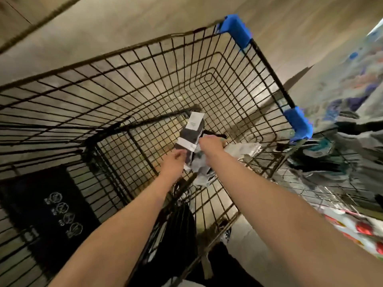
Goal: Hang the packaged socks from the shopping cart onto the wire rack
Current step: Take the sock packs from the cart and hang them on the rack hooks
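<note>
Dark grey knit with white paper bands, the sock package (189, 134) is low inside the shopping cart (269, 72), near the bottom grid and a little to the right of the middle, with its white header card (195, 121) pointing to the far side. I judge it light and soft: the socks can bend and sag, and only the paper parts give some stiffness. The band can slide or tear if it is pulled alone, so the better hold is a pinch across the band and the fabric together, which leaves the header end free for hanging. The left hand (173, 161) has its fingers curled on the near edge of the package and seems to pinch it there. The right hand (211, 142) is just beside it, also curled, at the right edge of the package, but the blur does not let me tell what it grips. Under both hands lies a pile of other packages (202, 170), pale and crumpled. To the right of the cart a wire rack (335, 183) with hanging goods is visible, very blurred.
</note>
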Available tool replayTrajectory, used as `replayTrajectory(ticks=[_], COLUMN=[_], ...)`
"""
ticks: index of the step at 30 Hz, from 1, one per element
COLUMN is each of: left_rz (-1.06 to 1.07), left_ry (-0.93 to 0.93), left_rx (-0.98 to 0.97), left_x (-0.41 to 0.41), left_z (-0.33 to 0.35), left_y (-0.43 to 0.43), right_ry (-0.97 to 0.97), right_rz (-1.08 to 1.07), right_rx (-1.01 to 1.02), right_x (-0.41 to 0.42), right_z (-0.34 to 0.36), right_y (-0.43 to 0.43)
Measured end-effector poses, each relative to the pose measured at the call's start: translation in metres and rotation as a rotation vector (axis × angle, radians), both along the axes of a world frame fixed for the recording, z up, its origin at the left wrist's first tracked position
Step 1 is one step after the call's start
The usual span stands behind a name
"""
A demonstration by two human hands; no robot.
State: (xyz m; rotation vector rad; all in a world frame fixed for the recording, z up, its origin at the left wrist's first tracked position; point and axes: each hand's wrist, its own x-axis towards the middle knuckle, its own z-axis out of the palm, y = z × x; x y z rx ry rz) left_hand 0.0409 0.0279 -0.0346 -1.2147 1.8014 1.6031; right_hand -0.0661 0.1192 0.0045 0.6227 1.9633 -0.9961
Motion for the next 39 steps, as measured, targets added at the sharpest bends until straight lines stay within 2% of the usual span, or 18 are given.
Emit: replayTrajectory(ticks=[3,6,10,15,17,21,23,25,28,32,34,36,39], left_rz=[0.014,-0.146,-0.049,0.118,0.116,0.095,0.178,0.344,0.551,0.692,0.696,0.609,0.388], left_ry=[-0.036,-0.016,-0.005,0.027,0.063,0.067,0.08,0.048,-0.023,-0.038,-0.023,-0.015,0.048], left_rx=[0.127,0.193,0.405,0.45,0.433,0.331,0.283,0.313,0.467,0.531,0.518,0.493,0.422], left_x=[-0.008,-0.008,-0.001,-0.008,-0.011,-0.018,-0.023,-0.028,-0.03,-0.028,-0.028,-0.026,-0.022], left_z=[-0.018,-0.037,-0.063,-0.054,-0.04,-0.02,-0.017,-0.012,-0.01,-0.005,0.004,0.008,0.015], left_y=[0.007,0.013,0.018,0.011,0.006,-0.007,-0.015,-0.022,-0.026,-0.029,-0.029,-0.028,-0.026], right_ry=[-0.068,-0.194,-0.223,-0.173,-0.156,-0.243,-0.238,-0.167,-0.023,-0.128,-0.264,-0.38,-0.336], right_rz=[-0.045,-0.083,0.201,-0.183,-0.301,-0.494,-0.546,-0.443,-0.176,0.038,0.063,0.016,-0.198], right_rx=[0.09,0.216,0.246,0.07,-0.02,-0.309,-0.452,-0.447,-0.194,-0.166,-0.222,-0.375,-0.539], right_x=[-0.003,0.004,0.022,0.027,0.022,0.013,0.009,0.007,0.008,0.021,0.029,0.034,0.035], right_z=[-0.028,-0.053,-0.116,-0.076,-0.063,-0.039,-0.035,-0.03,-0.027,-0.03,-0.025,-0.024,-0.017], right_y=[-0.001,-0.001,0.018,0.002,-0.007,-0.012,-0.012,-0.015,-0.015,-0.005,-0.001,-0.001,-0.005])
